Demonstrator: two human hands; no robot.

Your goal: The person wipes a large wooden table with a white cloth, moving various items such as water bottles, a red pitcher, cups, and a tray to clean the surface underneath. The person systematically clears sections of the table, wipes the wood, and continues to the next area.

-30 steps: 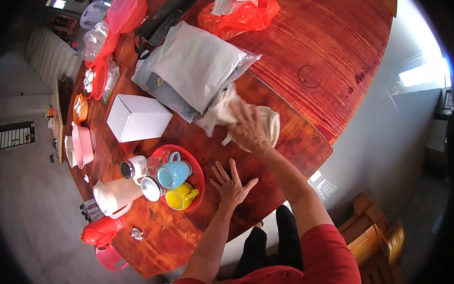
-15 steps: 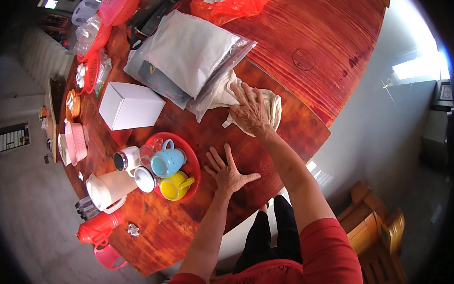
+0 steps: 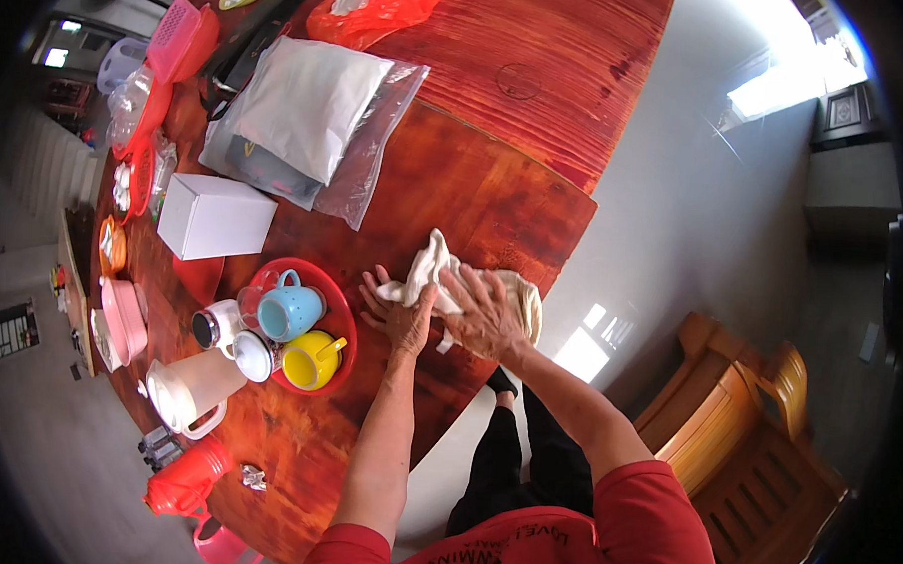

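A cream cloth (image 3: pixel 430 266) lies bunched on the wooden table (image 3: pixel 495 184), close to its front edge. My right hand (image 3: pixel 485 318) rests flat on the cloth with its fingers spread. At the cloth's left end is my left hand (image 3: pixel 402 318), palm down and fingers apart; its thumb side touches the fabric. To the left of it, a red round tray (image 3: pixel 341 370) carries a light blue mug (image 3: pixel 289 311), a yellow mug (image 3: pixel 312 360) and a clear cup. Part of the cloth is hidden under my right hand.
Beyond the hands lie clear plastic bags with white and dark contents (image 3: pixel 303 113) and a white box (image 3: pixel 215 217). A pitcher (image 3: pixel 194 387), a red thermos (image 3: pixel 188 477) and lidded jars stand left. A wooden chair (image 3: pixel 744 441) is on the floor at right.
My right hand has brought the cloth from beside the plastic bags toward the table's front edge. My left hand has moved against the cloth's left end. The view has shifted right.
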